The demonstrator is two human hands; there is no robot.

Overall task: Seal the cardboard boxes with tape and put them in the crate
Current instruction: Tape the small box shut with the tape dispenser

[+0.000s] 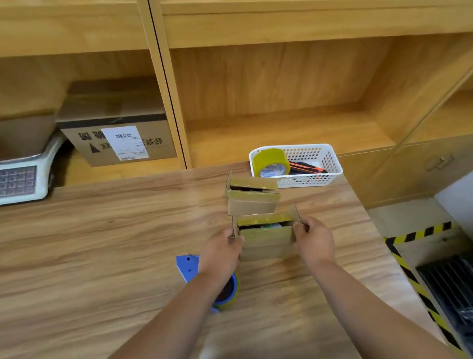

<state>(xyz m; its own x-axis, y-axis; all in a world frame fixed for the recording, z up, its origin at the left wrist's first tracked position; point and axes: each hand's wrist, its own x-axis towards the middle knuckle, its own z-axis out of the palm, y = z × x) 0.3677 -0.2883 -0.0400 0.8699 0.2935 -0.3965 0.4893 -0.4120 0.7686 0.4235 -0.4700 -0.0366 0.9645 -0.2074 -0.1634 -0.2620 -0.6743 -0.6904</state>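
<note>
Surface (pixel 92 249): wood-grain, carrying boxes, basket, dispenser.
Crate (pixel 468 296): black, on the floor, right.
Basket (pixel 328 165): white, far edge, holding yellow tape roll (pixel 269 162).
Near box (pixel 266 244): unsealed, between both hands (side flaps upright).
Far box (pixel 253 203): just behind, top ajar.
Tape dispenser (pixel 188 265): blue, partly under left forearm.
Left hand (pixel 220 256): fingers pinching left flap.
Right hand (pixel 316 241): fingers pinching right flap.

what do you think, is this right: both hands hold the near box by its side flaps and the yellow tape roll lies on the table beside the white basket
One slip: the head view shows the yellow tape roll inside the white basket, not on the table beside it. The left hand and right hand do hold the near box by its side flaps.
</note>
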